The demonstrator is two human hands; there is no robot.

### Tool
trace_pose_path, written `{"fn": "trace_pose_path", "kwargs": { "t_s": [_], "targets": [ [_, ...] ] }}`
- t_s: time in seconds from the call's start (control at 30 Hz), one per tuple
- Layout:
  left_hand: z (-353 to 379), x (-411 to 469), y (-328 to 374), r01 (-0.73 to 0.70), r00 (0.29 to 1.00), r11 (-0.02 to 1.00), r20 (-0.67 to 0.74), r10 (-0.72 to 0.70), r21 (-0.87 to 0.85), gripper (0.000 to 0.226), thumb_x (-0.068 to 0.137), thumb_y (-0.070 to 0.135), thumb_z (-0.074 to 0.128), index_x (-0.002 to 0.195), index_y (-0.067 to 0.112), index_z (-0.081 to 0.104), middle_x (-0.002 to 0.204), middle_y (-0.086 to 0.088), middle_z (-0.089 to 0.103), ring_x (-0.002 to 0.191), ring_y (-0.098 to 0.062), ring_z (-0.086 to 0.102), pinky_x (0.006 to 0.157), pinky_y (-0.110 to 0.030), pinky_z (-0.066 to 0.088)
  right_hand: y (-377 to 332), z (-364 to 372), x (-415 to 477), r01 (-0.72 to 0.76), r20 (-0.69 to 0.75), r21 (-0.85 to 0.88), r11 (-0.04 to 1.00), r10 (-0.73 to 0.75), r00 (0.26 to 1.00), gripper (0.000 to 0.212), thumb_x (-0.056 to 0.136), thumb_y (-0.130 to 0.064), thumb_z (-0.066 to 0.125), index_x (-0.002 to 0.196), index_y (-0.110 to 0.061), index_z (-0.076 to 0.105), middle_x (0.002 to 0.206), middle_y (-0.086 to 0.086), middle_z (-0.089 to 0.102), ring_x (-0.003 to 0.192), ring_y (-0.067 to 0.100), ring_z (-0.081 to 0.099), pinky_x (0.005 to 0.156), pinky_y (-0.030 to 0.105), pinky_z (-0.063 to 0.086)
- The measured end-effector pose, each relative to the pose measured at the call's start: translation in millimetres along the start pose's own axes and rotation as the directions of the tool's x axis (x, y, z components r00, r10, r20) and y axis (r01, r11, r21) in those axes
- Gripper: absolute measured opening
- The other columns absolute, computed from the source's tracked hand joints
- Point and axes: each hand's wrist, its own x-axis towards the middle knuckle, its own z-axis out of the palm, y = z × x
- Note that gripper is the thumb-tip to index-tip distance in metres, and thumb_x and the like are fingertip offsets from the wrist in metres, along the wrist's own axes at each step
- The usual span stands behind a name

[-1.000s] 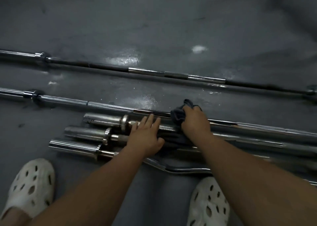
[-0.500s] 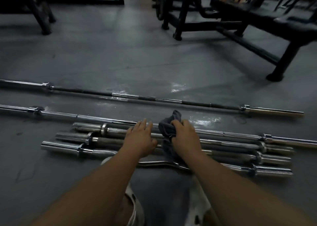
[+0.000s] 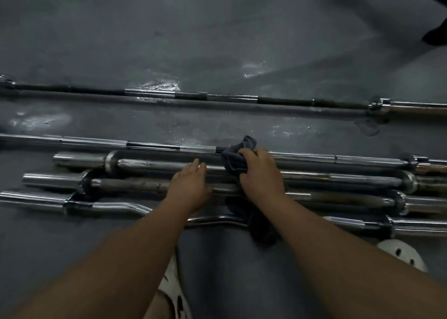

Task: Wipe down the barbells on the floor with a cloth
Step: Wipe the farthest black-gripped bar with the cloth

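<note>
At the far left the barbells (image 3: 79,160) lie in rows on the grey floor (image 3: 217,40): a dark far barbell (image 3: 150,93) well apart from the rest, then a long chrome barbell (image 3: 96,142) just beside a packed group of two short straight bars (image 3: 150,165) and a bent curl bar (image 3: 116,206) nearest the person. Both long bars run off the left edge, so their left sleeves cannot be seen. Moving right, the left hand (image 3: 191,185) rests flat on the short bars with its fingers straight, holding nothing, seemingly to steady them. Just beside it the dark cloth (image 3: 235,160) is bunched over the shaft of the upper short bar and against the long chrome one, and the right hand (image 3: 260,173) grips it with curled fingers; how far the cloth wraps round the shaft is hidden under the hand. A dark patch below the right wrist may be more cloth or only shadow; I cannot tell. By their look the bars are heavy, stiff and apt to roll on their smooth steel, best steadied at the shaft rather than lifted, while the cloth is soft and light and should be pinched round the shaft to slide along it. At the right the sleeves are cut off by the frame, and a white shoe (image 3: 401,253) shows only in part
</note>
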Motion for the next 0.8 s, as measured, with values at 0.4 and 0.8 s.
{"fn": "trace_pose_path", "kwargs": {
  "t_s": [0.4,0.8],
  "targets": [
    [20,100,44,-0.149,0.988,0.988,-0.051,0.147,-0.028,0.084,0.08,0.05,0.025,0.158,0.019,0.013,0.165,-0.002,0.013,0.151,-0.019,0.013,0.122,-0.042,0.009,72,35,85,0.124,0.045,-0.127,0.984,-0.12,0.992,0.062,0.068,-0.03,0.072,0.127,-0.03,0.056,0.128,0.005,0.055,0.113,0.029,0.058,0.087,0.041,0.051],
    [27,153,71,-0.157,0.986,0.987,-0.043,0.159,0.033,0.069,0.08,0.066,0.019,0.139,0.039,0.042,0.146,0.012,0.041,0.135,-0.019,0.033,0.109,-0.046,0.017,141,13,105,0.03,-0.045,-0.143,0.989,-0.037,0.998,0.063,0.061,-0.025,0.077,0.121,-0.031,0.061,0.127,0.004,0.058,0.112,0.028,0.057,0.085,0.041,0.046]
  ]
}}
